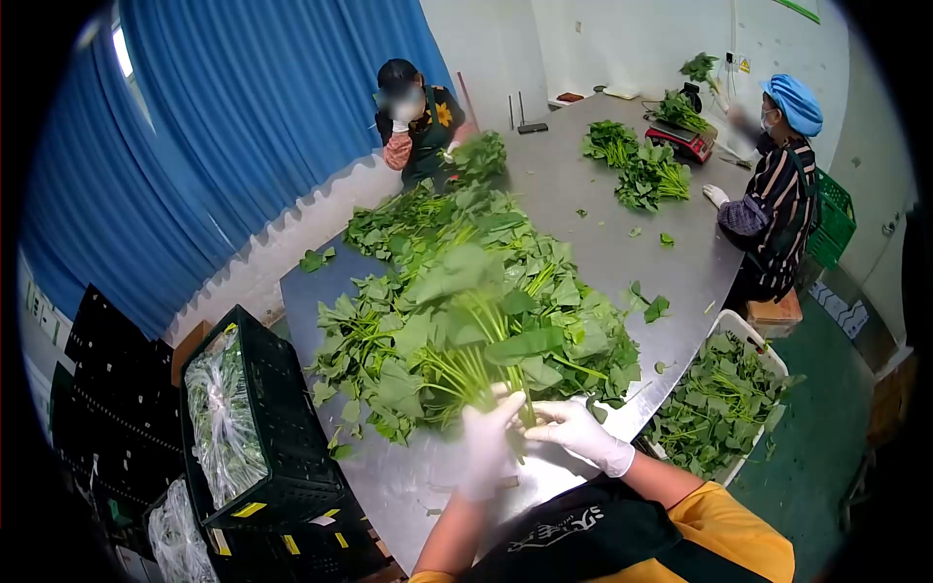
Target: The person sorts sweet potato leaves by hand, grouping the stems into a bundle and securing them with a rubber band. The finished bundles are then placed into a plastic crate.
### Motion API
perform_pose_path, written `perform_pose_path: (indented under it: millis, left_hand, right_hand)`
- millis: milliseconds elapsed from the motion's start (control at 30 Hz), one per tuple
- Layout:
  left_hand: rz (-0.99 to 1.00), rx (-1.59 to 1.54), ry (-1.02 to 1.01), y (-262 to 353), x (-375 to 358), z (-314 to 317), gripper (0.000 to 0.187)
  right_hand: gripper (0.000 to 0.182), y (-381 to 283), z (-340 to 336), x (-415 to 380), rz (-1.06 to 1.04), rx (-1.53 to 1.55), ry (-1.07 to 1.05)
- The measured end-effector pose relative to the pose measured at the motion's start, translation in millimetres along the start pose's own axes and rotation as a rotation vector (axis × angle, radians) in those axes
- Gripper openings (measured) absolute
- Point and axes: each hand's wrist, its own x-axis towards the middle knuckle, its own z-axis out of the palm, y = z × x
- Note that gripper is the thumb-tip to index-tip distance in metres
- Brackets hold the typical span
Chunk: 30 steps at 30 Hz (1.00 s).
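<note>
My left hand [490,435], white-gloved and a little blurred, is closed round the stems of a bunch of leafy greens [471,340]. The bunch fans up and away over the table, its leaves smeared by motion. Just right of it, my white-gloved right hand [580,434] has its fingers pinched together at the lower stem ends. A large heap of the same leafy greens [583,321] lies behind and around the bunch on the metal table [569,175]. Some of the stems in my grip are hidden by my fingers.
A white basket of greens [714,408] stands right of the table. Black crates [282,428] with plastic-wrapped contents are stacked at the left. Two co-workers [428,126] [782,194] are at the far side and right. Near the right one sits a red scale [683,144] holding greens.
</note>
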Motion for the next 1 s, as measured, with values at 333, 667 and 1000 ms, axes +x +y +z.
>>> perform_pose_path:
  millis: [333, 667, 1000]
  left_hand:
    - [0.113, -0.152, 0.255, 0.9, 15.6, -26.0, 0.008]
    - [-0.085, -0.653, -0.107, 11.8, 25.8, -69.0, 0.018]
    - [-0.006, 0.005, -0.209, -14.4, 33.4, -18.6, 0.025]
  right_hand:
    - [0.013, 54.2, -54.2, -32.2, -0.136, 1.036, 0.394]
    - [0.059, 72.6, -116.5, -31.3, 0.195, 0.271, 0.476]
    - [0.015, 33.8, -72.2, 34.7, 0.293, -0.128, 0.168]
